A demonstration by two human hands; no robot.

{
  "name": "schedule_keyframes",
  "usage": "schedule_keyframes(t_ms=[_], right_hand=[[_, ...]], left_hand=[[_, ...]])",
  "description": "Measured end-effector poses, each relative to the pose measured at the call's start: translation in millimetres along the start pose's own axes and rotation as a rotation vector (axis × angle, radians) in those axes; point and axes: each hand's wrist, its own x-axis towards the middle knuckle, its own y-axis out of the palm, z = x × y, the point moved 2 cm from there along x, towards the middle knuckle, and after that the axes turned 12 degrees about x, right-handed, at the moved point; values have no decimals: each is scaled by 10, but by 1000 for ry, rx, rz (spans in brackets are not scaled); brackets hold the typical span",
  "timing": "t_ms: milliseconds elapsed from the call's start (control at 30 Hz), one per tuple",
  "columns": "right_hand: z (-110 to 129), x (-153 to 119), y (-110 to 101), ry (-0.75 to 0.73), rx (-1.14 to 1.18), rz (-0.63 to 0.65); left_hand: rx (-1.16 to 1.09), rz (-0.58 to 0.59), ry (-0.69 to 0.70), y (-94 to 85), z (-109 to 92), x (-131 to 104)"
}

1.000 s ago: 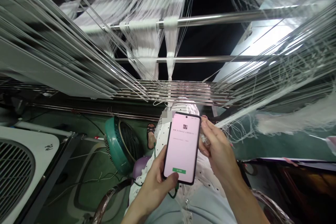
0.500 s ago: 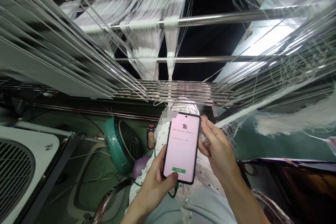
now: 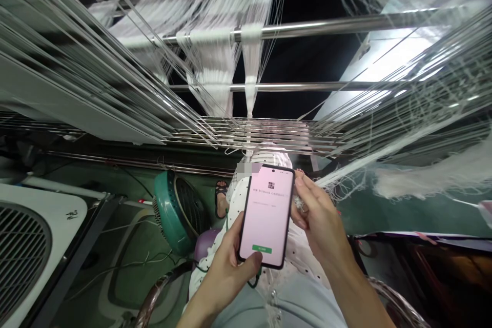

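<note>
A smartphone (image 3: 266,220) with a lit pinkish-white screen, a small dark logo and a green button near its bottom faces me over my lap. My left hand (image 3: 234,261) grips its lower left side, the thumb lying on the screen's bottom edge by the green button. At the upper right edge of the phone, my right hand (image 3: 317,210) is closed with its fingertips against the side. A small tuft of white thread shows between the right hand's fingers and the phone. A green cable hangs below the phone.
White yarns (image 3: 215,46) run over metal bars (image 3: 326,25) ahead, with taut thin strands left and right. A green fan (image 3: 177,212) stands on the floor at left, near a white grilled unit (image 3: 69,210). Loose thread (image 3: 434,174) hangs at right. Chair arms flank me.
</note>
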Motion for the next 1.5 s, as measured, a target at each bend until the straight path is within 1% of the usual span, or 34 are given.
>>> schedule_keyframes(t_ms=[267,500,633,1167,1500], right_hand=[[7,3,7,-4,-32,5],[-1,8,-9,-13,-43,3],[-9,9,-16,-19,-39,-6],[-36,7,-45,4,-27,11],[-25,4,-19,-20,-11,-22]], left_hand=[[26,-22,-1,-4,0,-6],[62,56,41,-35,36,6],[60,72,49,-34,42,11],[84,72,15,0,4,40],[74,58,4,-6,12,25]])
